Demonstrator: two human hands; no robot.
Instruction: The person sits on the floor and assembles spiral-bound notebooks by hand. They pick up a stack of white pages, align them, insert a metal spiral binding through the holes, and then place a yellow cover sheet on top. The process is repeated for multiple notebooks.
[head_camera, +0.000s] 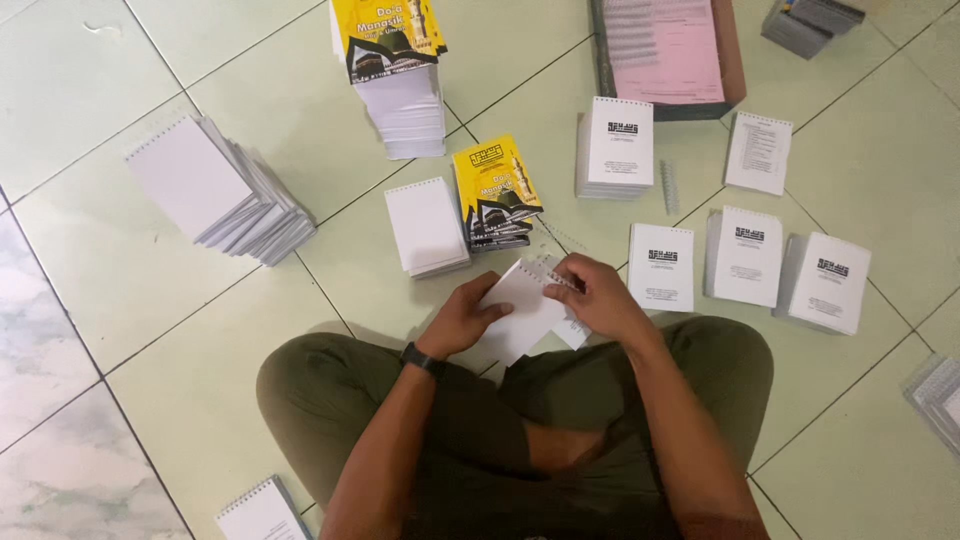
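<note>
From my remote seat I see the pale green tiled floor (130, 270) filling the whole view, with the person sitting cross-legged on it in olive trousers (330, 390). Beyond the knees, the biggest thing is the open box (735, 60) at the top, holding pink sheets. Next comes the tall stack of white pages topped by a yellow and black cover (395, 70), and to the left a slumped pile of blank spiral-bound pads (225, 190), fanned out sideways. A shorter stack of yellow-covered booklets (495, 195) stands just beside a small pile of blank white pads (427, 225). To the right several low stacks of white printed pages (745, 255) lie in a loose cluster, well apart from the slumped pile. One more spiral pad (262, 512) pokes in at the bottom edge by the left knee. Close in, above the lap and between the knees, is the white booklet (525, 305) being worked on, tilted, with its coil edge toward the top right. My left hand (465, 318), black watch on its wrist, lies across the booklet's lower left side with fingers curled onto the sheet, gripping it. My right hand (598, 295) pinches the small wire coil (556, 277) at the booklet's punched edge, fingertips closed on it
</note>
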